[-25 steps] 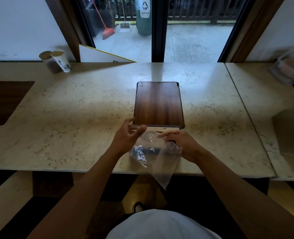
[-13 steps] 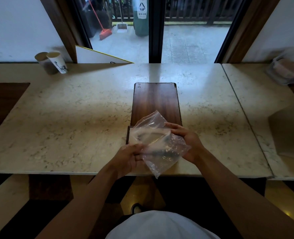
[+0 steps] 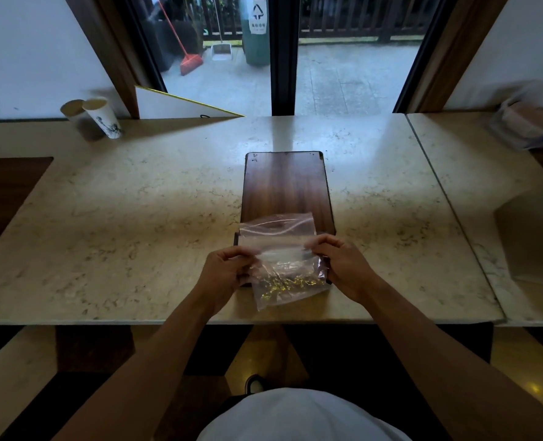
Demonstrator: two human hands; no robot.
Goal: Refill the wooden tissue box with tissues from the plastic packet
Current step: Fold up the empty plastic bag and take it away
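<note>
Cups (image 3: 93, 117) stand at the counter's (image 3: 136, 218) far left, by the wall, well apart from the work. Nearer the middle, the left hand (image 3: 225, 273) pinches the left end of the packet (image 3: 283, 259), fingers curled shut on the plastic. The packet lies crosswise, its long axis running left to right, its clear flap raised toward the window; it covers the near end of the box (image 3: 286, 189). The box's long axis runs away from the person, toward the glass door. The right hand (image 3: 343, 265) grips the packet's right end, fingers closed on it. Whether tissues are inside the film is hard to make out; only glints and a pale band show through. The box's near end is hidden under the plastic and hands. At far right a blurred bag (image 3: 531, 125) is cut off by the edge. Half a second ago the packet hung tilted, a corner drooping over the counter edge; now it is stretched level between both hands.
</note>
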